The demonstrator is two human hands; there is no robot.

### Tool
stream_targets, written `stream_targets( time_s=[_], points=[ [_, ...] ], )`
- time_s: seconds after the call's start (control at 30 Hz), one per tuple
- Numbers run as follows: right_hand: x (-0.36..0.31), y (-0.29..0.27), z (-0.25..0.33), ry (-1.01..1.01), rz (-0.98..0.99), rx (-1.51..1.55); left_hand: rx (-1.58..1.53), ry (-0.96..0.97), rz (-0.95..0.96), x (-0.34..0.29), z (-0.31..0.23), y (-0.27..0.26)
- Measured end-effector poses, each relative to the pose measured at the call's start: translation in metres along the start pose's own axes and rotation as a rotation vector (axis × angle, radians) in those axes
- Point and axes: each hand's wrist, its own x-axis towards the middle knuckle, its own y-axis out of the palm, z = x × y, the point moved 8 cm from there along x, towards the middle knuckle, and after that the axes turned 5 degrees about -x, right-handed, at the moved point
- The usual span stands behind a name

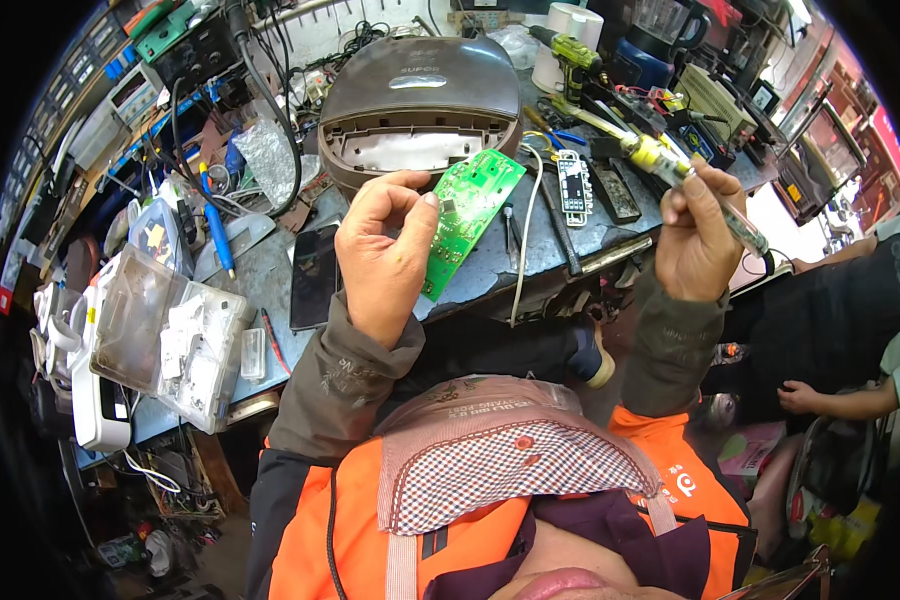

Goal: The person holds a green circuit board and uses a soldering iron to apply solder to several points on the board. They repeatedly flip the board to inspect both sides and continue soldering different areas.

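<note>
My left hand [385, 250] pinches the left edge of a green circuit board [473, 215] between thumb and fingers. The board is tilted and raised over the bench's front edge. Behind it stands a dark brown rounded appliance [420, 85] with an open slot in its front. My right hand [702, 230] is closed around the handle of a soldering iron [660, 158], partly clear and partly yellow. Its long shaft points up and left, away from the board. A small white-framed panel [573, 188] lies on the bench between my hands.
An open clear parts box [205, 350] and a black phone [316, 275] lie at left, near a blue pen-like tool [216, 225]. A white cable [526, 240] hangs over the bench edge. A green drill [570, 60] and blender [660, 40] stand behind. Another person's hand [798, 397] is at right.
</note>
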Motion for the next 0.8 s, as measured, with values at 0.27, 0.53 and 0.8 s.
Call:
stream_targets(
  time_s=[0.27,0.53,0.8],
  points=[
    [-0.039,0.077,0.002,-0.046,0.246,-0.134,-0.11,-0.051,-0.025,-0.002,0.013,0.004],
    [-0.037,0.08,-0.01,-0.004,0.211,-0.196,-0.138,-0.041,-0.052,-0.004,0.013,0.002],
    [-0.036,0.083,-0.015,0.01,0.213,-0.234,-0.113,-0.019,-0.045,-0.004,0.014,0.002]
  ],
)
